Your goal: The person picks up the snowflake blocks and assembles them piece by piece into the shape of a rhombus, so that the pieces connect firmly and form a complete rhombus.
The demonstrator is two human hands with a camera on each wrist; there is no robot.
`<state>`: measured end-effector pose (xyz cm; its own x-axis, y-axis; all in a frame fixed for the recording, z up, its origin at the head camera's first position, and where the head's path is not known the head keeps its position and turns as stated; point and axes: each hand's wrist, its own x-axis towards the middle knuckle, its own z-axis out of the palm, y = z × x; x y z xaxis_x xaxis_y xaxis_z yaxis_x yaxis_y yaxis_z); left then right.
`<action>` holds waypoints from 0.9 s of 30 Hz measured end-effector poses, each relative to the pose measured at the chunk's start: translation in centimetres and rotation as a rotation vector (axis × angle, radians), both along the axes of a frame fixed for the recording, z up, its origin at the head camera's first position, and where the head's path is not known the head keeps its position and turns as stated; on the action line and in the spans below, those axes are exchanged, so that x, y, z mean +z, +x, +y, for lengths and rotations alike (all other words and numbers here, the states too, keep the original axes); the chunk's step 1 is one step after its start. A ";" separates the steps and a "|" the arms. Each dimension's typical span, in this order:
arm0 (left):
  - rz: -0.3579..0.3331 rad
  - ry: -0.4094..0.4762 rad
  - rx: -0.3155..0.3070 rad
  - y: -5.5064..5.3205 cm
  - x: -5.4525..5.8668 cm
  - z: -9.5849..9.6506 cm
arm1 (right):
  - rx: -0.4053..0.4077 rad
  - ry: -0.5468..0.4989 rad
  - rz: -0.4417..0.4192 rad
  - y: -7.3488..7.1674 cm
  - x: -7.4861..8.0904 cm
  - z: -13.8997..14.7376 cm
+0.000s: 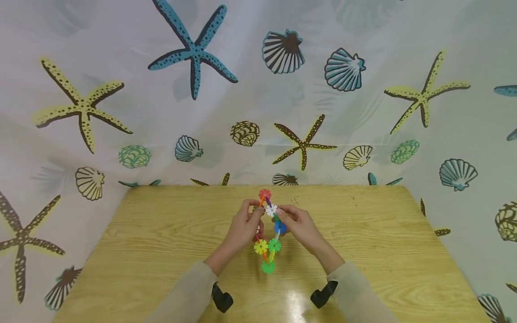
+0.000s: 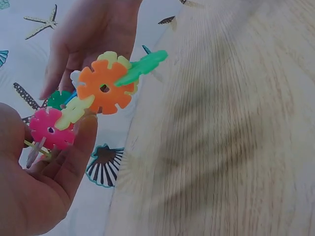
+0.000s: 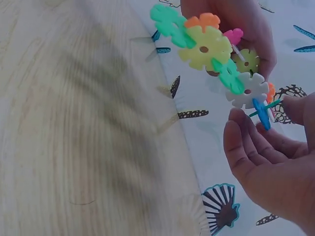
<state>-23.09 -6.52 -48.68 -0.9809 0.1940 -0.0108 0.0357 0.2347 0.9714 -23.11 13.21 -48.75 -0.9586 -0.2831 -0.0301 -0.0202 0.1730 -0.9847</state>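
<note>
A loop of notched plastic snowflake discs (image 1: 260, 246), in many colours, is held up over the table between both hands. My left hand (image 1: 242, 226) grips its left side; in the left wrist view a pink disc (image 2: 51, 129) sits among those fingers. On the opposite side my right hand (image 1: 300, 228) pinches the loop by a white disc (image 1: 271, 210). The right wrist view puts blue (image 3: 262, 114) and green discs near its thumb and fingers. At the loop's top is a red disc (image 1: 265, 194), and a green disc (image 1: 268, 267) hangs lowest. Fingers hide some pieces.
The wooden table (image 1: 161, 251) lies beneath the hands. Behind and at both sides hangs a pale cloth (image 1: 226, 107) printed with starfish and shells. Each sleeve carries a black wrist mount, one on the left (image 1: 222, 298) and one on the right (image 1: 324, 294).
</note>
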 end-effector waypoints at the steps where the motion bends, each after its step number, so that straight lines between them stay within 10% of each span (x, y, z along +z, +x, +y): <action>1: -0.006 0.003 0.003 -0.2 -0.2 0.0 | -0.003 0.005 -0.006 0.0 -0.2 0.0; 13: -0.256 0.044 0.065 -1.5 -1.6 -0.1 | -0.129 0.044 -0.064 -0.9 -2.0 0.0; 27: -0.221 -0.107 -0.026 -1.8 -3.6 -1.3 | -0.183 0.228 -0.088 -2.0 -4.5 -0.8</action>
<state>-24.89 -7.79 -52.31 -0.9471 0.2053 -0.2465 -0.1675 0.3388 0.9258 -25.09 12.38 -53.22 -0.9839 -0.0825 -0.1583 0.1154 0.3824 -0.9167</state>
